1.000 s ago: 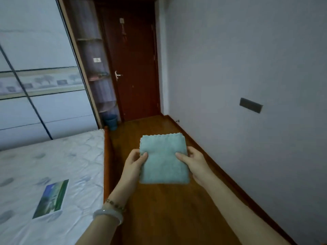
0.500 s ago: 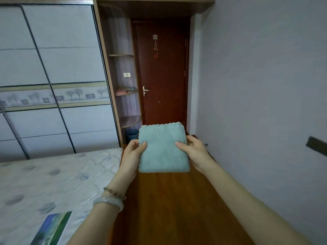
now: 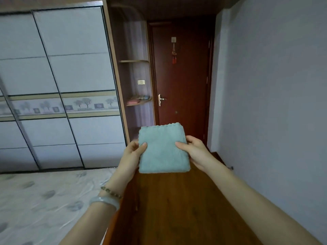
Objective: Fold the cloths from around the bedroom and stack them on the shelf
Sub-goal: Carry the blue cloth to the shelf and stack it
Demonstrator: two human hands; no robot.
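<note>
A folded light blue cloth (image 3: pixel 162 149) with a scalloped far edge is held flat in the air in front of me. My left hand (image 3: pixel 131 155) pinches its left edge, thumb on top. My right hand (image 3: pixel 194 150) pinches its right edge the same way. Ahead on the left stands a curved corner shelf unit (image 3: pixel 136 61) next to the door. Its middle shelf (image 3: pixel 141 103) carries a small stack of folded cloths (image 3: pixel 138 99), pink and darker ones.
A dark red door (image 3: pixel 184 76) with a metal handle closes the far end of the wooden floor (image 3: pixel 177 206). A bed with a patterned white cover (image 3: pixel 44 197) lies at the left. Sliding wardrobe doors (image 3: pixel 58 85) fill the left wall; a plain wall (image 3: pixel 274 94) runs along the right.
The view has risen and moved forward towards the door and shelf. Both hands keep the same grip on the cloth. The booklet on the bed has left the view.
</note>
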